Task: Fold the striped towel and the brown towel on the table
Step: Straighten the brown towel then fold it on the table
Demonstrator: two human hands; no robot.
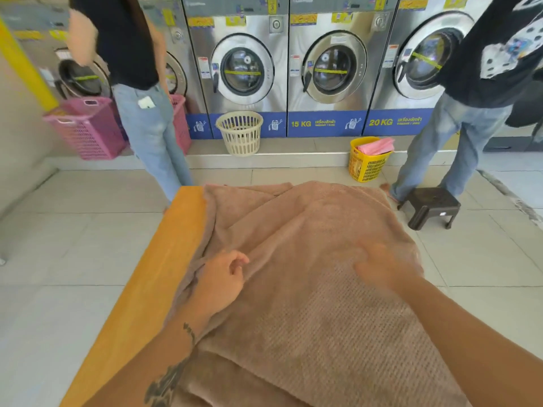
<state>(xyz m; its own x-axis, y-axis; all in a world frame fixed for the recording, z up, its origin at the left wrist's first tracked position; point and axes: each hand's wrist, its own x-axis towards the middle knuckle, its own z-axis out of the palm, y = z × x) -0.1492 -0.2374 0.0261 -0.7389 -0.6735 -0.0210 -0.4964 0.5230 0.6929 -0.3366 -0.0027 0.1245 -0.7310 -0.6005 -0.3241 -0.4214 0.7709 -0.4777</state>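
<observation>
A brown towel (pixel 308 230) lies spread across a yellow tabletop (pixel 152 274) in a laundromat, covering all but a strip along the tabletop's left side. Its far end is rumpled into loose folds, and at the near edge one layer lies over another. The person's left hand (pixel 221 279) rests on the towel near its left edge, fingers curled toward the thumb; whether cloth is pinched between them cannot be told. The right hand (pixel 382 270), blurred, is over the towel's right side with fingers stretched out and spread, and contact with the cloth is not clear. Behind the tabletop, a row of steel washing machines (pixel 244 69) lines the wall. A cream basket (pixel 239 132) stands on the ledge before them, a yellow basket (pixel 367 163) holding pink cloth (pixel 376 146) sits on the tiled floor (pixel 73 245), and a pink basket (pixel 88 130) stands at left. Two people in jeans face the machines, one at left (pixel 147 127), one at right (pixel 470 127) beside a dark stool (pixel 430 205).
</observation>
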